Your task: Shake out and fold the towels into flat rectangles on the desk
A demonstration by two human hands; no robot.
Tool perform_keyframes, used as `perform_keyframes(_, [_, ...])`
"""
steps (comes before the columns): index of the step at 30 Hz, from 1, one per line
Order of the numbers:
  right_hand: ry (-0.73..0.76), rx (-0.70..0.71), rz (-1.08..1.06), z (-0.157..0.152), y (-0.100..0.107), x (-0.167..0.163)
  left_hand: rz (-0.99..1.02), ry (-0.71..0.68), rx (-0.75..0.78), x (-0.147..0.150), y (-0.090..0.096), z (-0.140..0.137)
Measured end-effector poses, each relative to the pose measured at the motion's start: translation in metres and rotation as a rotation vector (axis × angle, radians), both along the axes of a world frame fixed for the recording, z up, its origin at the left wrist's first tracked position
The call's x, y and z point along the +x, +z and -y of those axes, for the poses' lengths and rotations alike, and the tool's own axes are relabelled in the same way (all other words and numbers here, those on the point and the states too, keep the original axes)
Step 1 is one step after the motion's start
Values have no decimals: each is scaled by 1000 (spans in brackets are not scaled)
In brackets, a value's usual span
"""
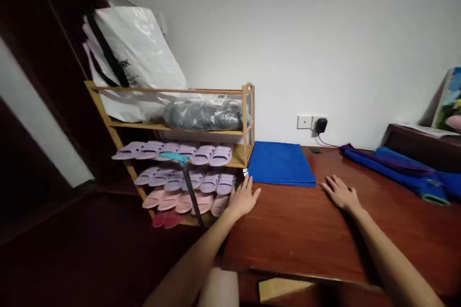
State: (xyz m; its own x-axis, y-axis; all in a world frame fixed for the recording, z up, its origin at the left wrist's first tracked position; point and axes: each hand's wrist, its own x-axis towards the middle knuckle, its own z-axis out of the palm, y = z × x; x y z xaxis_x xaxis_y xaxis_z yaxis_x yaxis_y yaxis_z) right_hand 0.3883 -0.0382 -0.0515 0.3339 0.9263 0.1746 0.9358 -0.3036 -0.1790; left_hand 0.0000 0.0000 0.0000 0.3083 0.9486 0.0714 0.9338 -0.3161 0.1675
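A blue cloth (283, 163), folded into a flat rectangle, lies at the back left of the reddish-brown wooden table (288, 230). My left hand (244, 197) is at the table's left edge, just in front of the cloth's near left corner, fingers spread and holding nothing. A small white tag (245, 171) shows by that corner, close to my left fingertips. To the right of the cloth, my right hand (341, 194) rests palm down on the tabletop, its fingers apart and nothing in them.
Left of the table stands a wooden rack (248, 105) with rows of slippers (201, 154), a white bag (140, 53) and a grey bundle in clear plastic (207, 115). A teal-topped pole (190, 187) leans before it. More blue and purple cloths (399, 168) lie right, near a plugged-in adapter (321, 125).
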Motion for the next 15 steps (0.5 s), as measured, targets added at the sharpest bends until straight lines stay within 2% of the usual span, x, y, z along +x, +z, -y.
perform_keyframes(4, [-190,29,9,43,6,75,-41,-6,65,-1,-5,1])
perform_keyframes(7, [-336,75,33,65,8,118,-62,-26,157,-1,-6,0])
perform_keyframes(10, [-417,196,99,72,11,145,-64,-33,180,-1,-5,-2])
perform_keyframes(15, [-572,518,239,65,19,164,-79,-9,138,1,-6,-5])
